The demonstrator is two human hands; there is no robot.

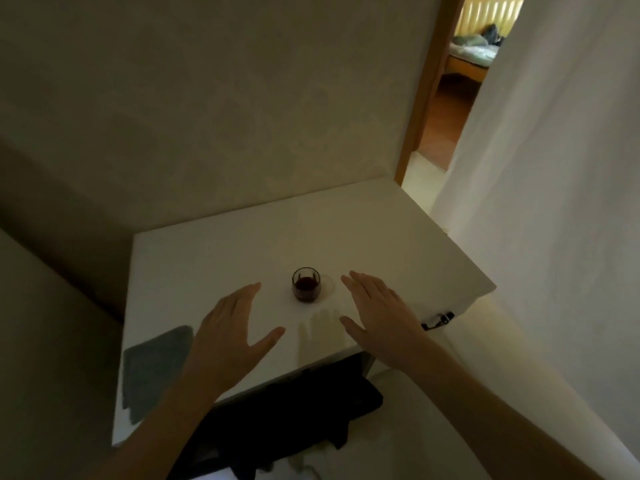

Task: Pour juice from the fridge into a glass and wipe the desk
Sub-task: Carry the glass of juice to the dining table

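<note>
A small clear glass (305, 285) with dark red juice in its bottom stands upright near the middle of the white desk (214, 258). My left hand (230, 332) hovers flat over the desk to the glass's lower left, fingers spread, holding nothing. My right hand (377, 313) hovers to the glass's right, also flat with fingers apart, holding nothing. Neither hand touches the glass. A grey cloth (154, 367) lies flat on the desk's near left corner, beside my left forearm.
The desk stands against a beige wall in a corner. A black latch (439, 320) hangs at its right edge. A white surface (554, 168) rises on the right, with a doorway (450, 98) behind it. My dark clothing (294, 410) shows below the desk's front edge.
</note>
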